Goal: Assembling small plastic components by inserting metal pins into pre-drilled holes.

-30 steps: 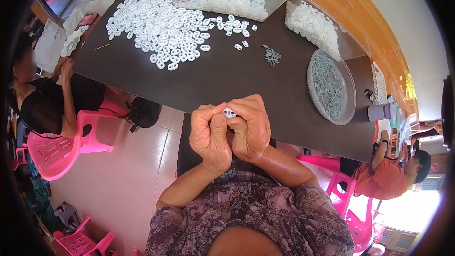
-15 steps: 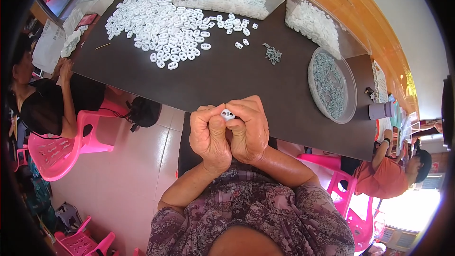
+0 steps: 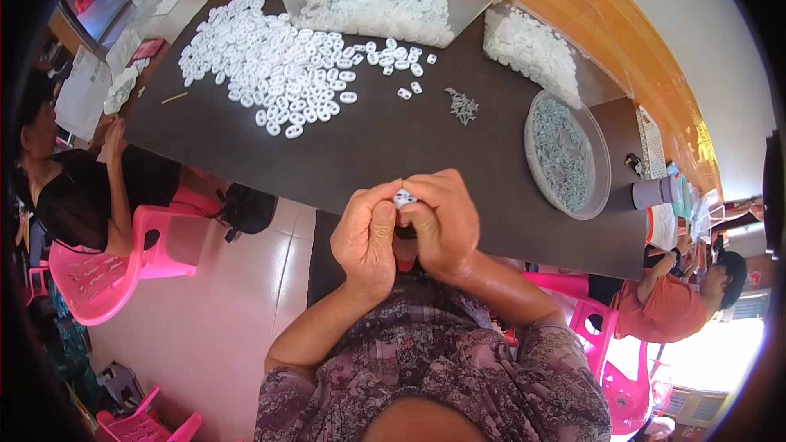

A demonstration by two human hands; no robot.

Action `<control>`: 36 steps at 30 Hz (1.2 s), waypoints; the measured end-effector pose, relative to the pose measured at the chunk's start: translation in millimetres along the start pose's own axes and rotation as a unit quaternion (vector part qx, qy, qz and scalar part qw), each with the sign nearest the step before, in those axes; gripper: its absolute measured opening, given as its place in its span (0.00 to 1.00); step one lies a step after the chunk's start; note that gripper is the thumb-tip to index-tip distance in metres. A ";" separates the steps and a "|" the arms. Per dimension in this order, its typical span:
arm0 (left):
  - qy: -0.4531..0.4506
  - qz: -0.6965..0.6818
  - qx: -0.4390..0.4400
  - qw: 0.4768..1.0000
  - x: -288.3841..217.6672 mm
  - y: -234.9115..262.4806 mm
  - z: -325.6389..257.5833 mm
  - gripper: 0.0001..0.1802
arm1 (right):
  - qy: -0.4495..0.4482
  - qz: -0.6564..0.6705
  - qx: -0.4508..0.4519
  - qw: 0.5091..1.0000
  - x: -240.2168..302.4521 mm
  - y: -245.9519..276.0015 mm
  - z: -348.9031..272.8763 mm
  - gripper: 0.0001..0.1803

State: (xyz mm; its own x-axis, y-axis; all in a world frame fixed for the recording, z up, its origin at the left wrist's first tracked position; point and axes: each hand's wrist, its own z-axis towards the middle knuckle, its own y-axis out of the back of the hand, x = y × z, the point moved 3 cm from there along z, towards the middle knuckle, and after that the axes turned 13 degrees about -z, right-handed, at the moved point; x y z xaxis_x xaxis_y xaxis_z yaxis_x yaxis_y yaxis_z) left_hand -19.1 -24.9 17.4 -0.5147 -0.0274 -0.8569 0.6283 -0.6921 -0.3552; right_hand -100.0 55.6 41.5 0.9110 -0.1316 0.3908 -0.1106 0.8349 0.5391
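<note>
Between my fingertips is a small white plastic piece with dark holes (image 3: 403,198). My left hand (image 3: 366,241) pinches it from the left, thumb and forefinger closed on it. From the other side my right hand (image 3: 442,221) pinches the same piece, its fingers curled. Both hands meet just off the near edge of the dark table (image 3: 360,147). Beyond them lies a big heap of white oval two-holed pieces (image 3: 270,57), with a few smaller white pieces (image 3: 397,57) beside it. A little pile of grey screws (image 3: 463,105) sits farther right.
Clear bins of white pieces (image 3: 372,4) (image 3: 532,49) line the back. A round clear tub (image 3: 602,168) of screws stands right, near a purple-grey cup (image 3: 655,192). Two people sit at the left and right on pink chairs (image 3: 135,254). A thin yellow stick (image 3: 174,98) lies far left.
My hands have shifted slightly right with the white piece still pinched between them. The right hand has turned a little and its wrist sits farther from the left. The view has tilted slightly.
</note>
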 end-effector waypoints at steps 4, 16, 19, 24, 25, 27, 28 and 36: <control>0.033 0.126 0.069 0.989 9.5 9.2 37.9 0.08 | 0.071 -0.147 -0.024 0.986 -35.9 47.4 39.1 0.07; -0.161 0.437 0.219 0.857 78.2 -23.8 133.4 0.07 | -0.123 -0.423 -0.031 0.897 -249.9 172.4 176.4 0.11; -0.172 0.465 0.252 0.831 85.8 -31.4 138.5 0.02 | -0.167 -0.458 0.061 0.871 -284.4 165.1 173.0 0.13; -0.148 0.466 0.275 0.828 83.3 -31.6 147.3 0.04 | -0.137 -0.513 0.066 0.845 -266.2 146.9 164.0 0.13; -0.139 0.467 0.294 0.822 83.5 -32.7 149.7 0.04 | -0.078 -0.514 0.032 0.854 -255.5 144.1 162.8 0.11; -0.160 0.481 0.315 0.803 85.3 -34.2 148.7 0.05 | -0.018 -0.513 -0.002 0.858 -228.5 133.5 157.7 0.09; -0.159 0.478 0.317 0.803 85.9 -34.7 145.4 0.05 | 0.045 -0.472 -0.024 0.880 -206.8 125.0 152.7 0.08; -0.218 0.527 0.365 0.735 68.2 -32.8 125.2 0.09 | 0.117 -0.269 0.106 0.950 -141.8 53.0 97.2 0.07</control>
State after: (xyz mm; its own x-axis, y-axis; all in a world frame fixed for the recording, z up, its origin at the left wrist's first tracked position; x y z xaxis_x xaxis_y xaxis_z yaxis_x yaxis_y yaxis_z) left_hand -147.9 -94.3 17.3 -0.2039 -0.9455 -0.2538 0.4135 -0.3182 0.8531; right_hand -273.7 66.6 87.2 0.9191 -0.3653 -0.1477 0.3413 0.5507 0.7617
